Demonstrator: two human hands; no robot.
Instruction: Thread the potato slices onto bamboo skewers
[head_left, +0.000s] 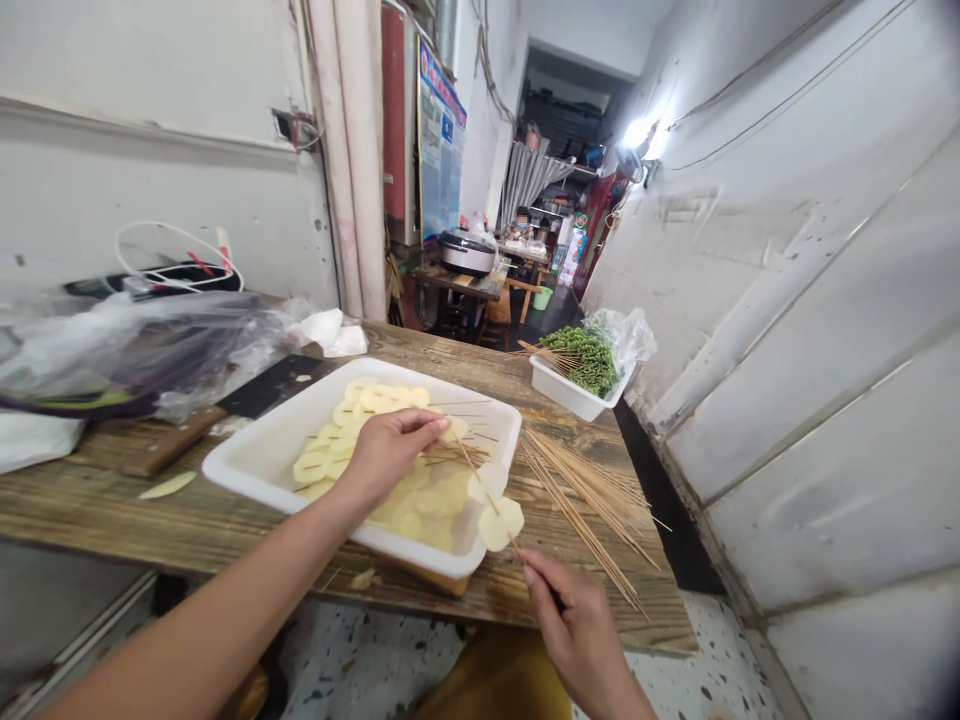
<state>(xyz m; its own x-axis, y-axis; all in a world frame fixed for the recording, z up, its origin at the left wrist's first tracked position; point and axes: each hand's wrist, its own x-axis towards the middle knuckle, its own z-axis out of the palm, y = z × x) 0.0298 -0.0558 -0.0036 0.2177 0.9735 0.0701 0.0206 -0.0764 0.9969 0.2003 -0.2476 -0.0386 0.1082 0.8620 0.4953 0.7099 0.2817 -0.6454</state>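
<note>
My right hand pinches the lower end of a thin wooden skewer near the table's front edge. Pale potato slices are threaded along it, two of them side by side at the tray's right rim. At the skewer's far end, my left hand pinches another slice between thumb and fingers, above the tray. The white tray holds many slices, some on skewers stacked at its left, others lying in cloudy liquid at the front.
Loose skewers lie right of the tray. Behind them is a small white basin of green skewered food. A cleaver, plastic bags and a stray slice lie left. A person sits far back.
</note>
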